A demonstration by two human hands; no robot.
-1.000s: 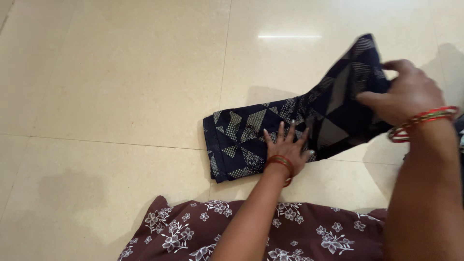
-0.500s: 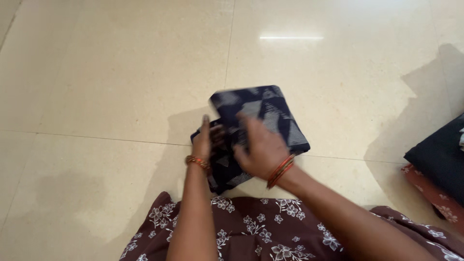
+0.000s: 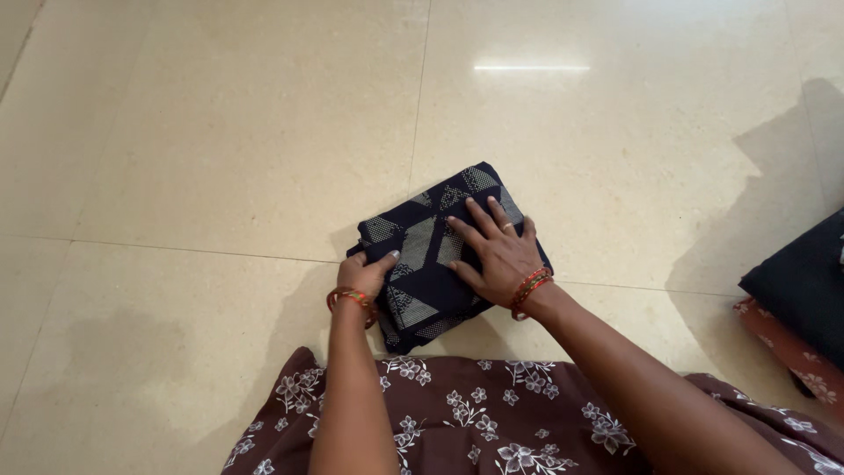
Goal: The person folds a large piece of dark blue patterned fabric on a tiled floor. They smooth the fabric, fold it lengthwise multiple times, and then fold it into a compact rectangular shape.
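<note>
A dark navy cloth with pale triangle patterns (image 3: 422, 255) lies folded into a compact square on the cream tiled floor (image 3: 220, 149). My right hand (image 3: 494, 251) rests flat on top of it, fingers spread, pressing it down. At the cloth's left edge my left hand (image 3: 367, 274) pinches the fabric with fingers curled around it. Both wrists carry red and orange bangles.
My brown floral garment (image 3: 492, 413) spreads across the bottom of the view. At the right edge a folded black cloth (image 3: 804, 286) sits on a reddish patterned one (image 3: 787, 347). A shadow falls on the tiles at the upper right.
The right hand swung the raised end of the cloth over to the left and laid it down, making a smaller square. It now presses flat on top, and the left hand shifted to the left edge.
</note>
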